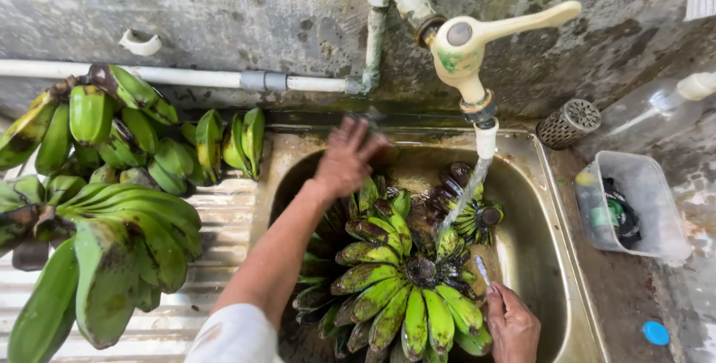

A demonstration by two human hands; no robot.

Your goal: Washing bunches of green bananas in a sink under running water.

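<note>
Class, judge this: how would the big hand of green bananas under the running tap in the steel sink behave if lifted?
The big hand of green bananas is wet from the tap's stream, so probably slippery. Its many thick fruits suggest it is heavy. Joined at one dark crown, it would likely lift stiffly as one piece.

Soft, even daylight, moderately bright, no hard shadows. Dim patch inside the sink (pixel 548 206), deepest under the banana bunch (pixel 406 288) at its middle. Faint sheen on the sink's metal rim and on the wet drainboard (pixel 216 221) left of it. Motion blur on the left hand (pixel 347 155) above the sink and on the water stream (pixel 466 195). Slight wide-angle bending at the frame edges, far from the sink. Elsewhere sharp.
</note>
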